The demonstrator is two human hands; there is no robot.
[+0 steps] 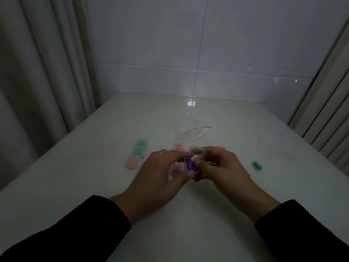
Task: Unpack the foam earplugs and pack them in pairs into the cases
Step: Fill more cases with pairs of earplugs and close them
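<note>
case: clear case [195, 159], lid up, above counter [113, 129] centre
earplugs: purple earplugs [190, 164] inside
left hand [160, 173]: fingers pinch case's left side
right hand [222, 167]: fingers curled on right side

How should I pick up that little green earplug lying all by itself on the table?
Pinch the green earplug across its long sides, coming straight down from above. It lies flat on the table, a short cylinder with bare surface all round it, so finger and thumb probably fit on either side. It looks like soft foam, so a gentle pinch at the middle should keep it from rolling away.
</note>
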